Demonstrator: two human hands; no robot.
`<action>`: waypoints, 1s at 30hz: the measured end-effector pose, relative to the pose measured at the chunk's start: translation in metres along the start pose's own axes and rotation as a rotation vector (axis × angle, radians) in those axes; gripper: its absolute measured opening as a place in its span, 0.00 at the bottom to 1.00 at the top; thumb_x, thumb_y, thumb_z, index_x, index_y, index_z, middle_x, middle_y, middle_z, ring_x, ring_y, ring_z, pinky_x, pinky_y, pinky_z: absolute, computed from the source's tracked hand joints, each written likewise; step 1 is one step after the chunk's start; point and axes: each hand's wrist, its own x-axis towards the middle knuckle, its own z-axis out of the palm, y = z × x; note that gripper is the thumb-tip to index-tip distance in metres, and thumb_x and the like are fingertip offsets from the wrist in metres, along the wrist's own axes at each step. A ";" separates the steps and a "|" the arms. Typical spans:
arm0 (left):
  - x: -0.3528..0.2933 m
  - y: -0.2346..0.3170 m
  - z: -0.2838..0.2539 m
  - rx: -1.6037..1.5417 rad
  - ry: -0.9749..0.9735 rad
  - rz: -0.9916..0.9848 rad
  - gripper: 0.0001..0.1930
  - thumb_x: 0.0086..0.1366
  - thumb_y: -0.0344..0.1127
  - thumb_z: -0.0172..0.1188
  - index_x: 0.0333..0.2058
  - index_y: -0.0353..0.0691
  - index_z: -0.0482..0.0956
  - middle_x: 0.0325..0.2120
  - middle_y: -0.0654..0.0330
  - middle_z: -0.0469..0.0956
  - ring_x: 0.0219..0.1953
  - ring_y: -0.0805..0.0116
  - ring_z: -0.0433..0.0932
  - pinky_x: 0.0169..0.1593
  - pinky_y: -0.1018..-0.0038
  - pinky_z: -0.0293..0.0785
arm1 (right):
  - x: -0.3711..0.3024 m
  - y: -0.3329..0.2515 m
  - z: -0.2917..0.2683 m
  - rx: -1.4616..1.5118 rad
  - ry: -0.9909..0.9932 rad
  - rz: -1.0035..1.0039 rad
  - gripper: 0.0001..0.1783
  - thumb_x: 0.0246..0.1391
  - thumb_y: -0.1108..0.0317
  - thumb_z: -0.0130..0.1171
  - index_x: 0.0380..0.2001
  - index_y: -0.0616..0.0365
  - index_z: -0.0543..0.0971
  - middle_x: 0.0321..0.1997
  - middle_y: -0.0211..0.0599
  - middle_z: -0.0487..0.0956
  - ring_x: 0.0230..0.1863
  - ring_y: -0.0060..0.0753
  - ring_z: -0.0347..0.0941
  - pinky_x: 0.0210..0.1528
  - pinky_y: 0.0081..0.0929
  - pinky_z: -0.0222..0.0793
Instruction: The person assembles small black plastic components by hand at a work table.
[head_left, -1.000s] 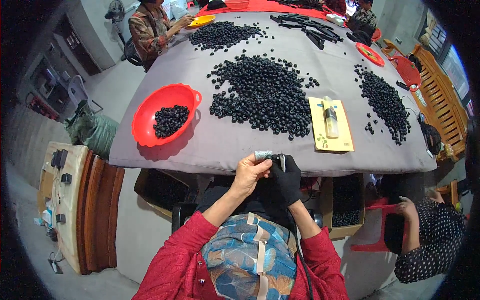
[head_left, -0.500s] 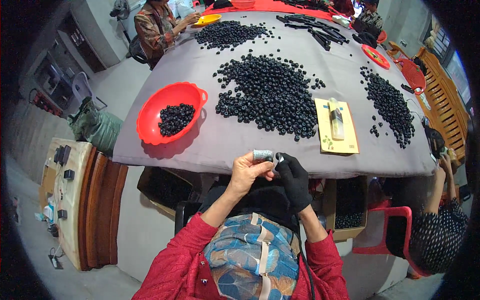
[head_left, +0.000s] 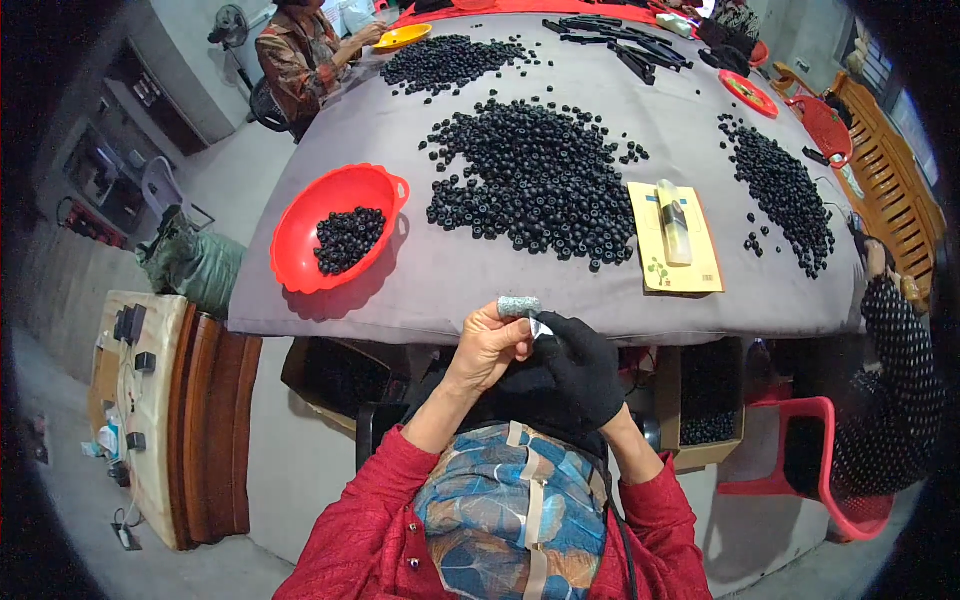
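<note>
Above my lap, just off the table's near edge, my two hands meet. My left hand (head_left: 484,354) is bare and closed in a pinch, with a grey glittery wrap (head_left: 519,306) around its index finger. What it pinches is hidden by the thumb and fingers. My right hand (head_left: 582,372), in a black glove, is closed around a small shiny pointed piece (head_left: 541,328) like a blade, whose tip touches or nearly touches the left fingertips. Beyond the hands, a large pile of small round black parts (head_left: 530,190) lies on the grey-covered table (head_left: 400,312).
A red bowl (head_left: 285,250) with black parts stands left. On the right lie a yellow booklet (head_left: 700,262) with a clear tube (head_left: 676,245) and another pile (head_left: 775,190). Open boxes (head_left: 712,430) sit beneath the table. A co-worker (head_left: 895,390) sits right, another (head_left: 300,60) far left.
My right hand has moved in against my left, and the shiny tip now lies at the left fingertips. A black part seen there earlier is now hidden. The right co-worker's arm has shifted.
</note>
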 end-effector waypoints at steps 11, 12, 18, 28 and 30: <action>-0.002 -0.001 0.004 -0.080 0.014 -0.026 0.08 0.56 0.28 0.57 0.36 0.38 0.75 0.23 0.65 0.74 0.19 0.80 0.69 0.22 0.86 0.66 | -0.001 -0.004 -0.003 -0.106 0.009 -0.142 0.20 0.41 0.67 0.58 0.41 0.59 0.72 0.38 0.43 0.75 0.35 0.41 0.74 0.35 0.30 0.71; -0.001 -0.002 0.004 -0.079 0.014 -0.027 0.08 0.56 0.28 0.57 0.36 0.38 0.75 0.23 0.65 0.74 0.19 0.80 0.69 0.22 0.86 0.66 | -0.002 -0.002 -0.002 -0.106 0.009 -0.141 0.20 0.41 0.67 0.58 0.41 0.59 0.72 0.38 0.43 0.75 0.35 0.41 0.74 0.35 0.30 0.71; -0.002 -0.003 -0.001 -0.098 -0.023 -0.030 0.08 0.56 0.28 0.57 0.36 0.38 0.75 0.24 0.65 0.74 0.20 0.81 0.69 0.23 0.86 0.66 | -0.003 0.001 -0.002 -0.049 -0.050 -0.057 0.20 0.42 0.68 0.58 0.42 0.59 0.72 0.38 0.43 0.75 0.35 0.42 0.74 0.36 0.31 0.71; -0.003 0.000 0.003 -0.067 -0.034 -0.029 0.09 0.56 0.29 0.58 0.37 0.38 0.75 0.22 0.66 0.73 0.19 0.81 0.68 0.23 0.86 0.65 | -0.004 0.003 -0.003 -0.005 -0.072 -0.062 0.17 0.47 0.71 0.54 0.43 0.61 0.71 0.39 0.45 0.74 0.37 0.42 0.74 0.37 0.31 0.71; -0.003 0.001 0.004 -0.055 -0.031 -0.027 0.09 0.56 0.29 0.58 0.37 0.38 0.75 0.22 0.66 0.73 0.19 0.82 0.67 0.23 0.86 0.65 | -0.004 0.003 -0.003 0.027 -0.089 -0.033 0.18 0.46 0.71 0.54 0.43 0.61 0.71 0.39 0.45 0.74 0.37 0.42 0.74 0.37 0.31 0.71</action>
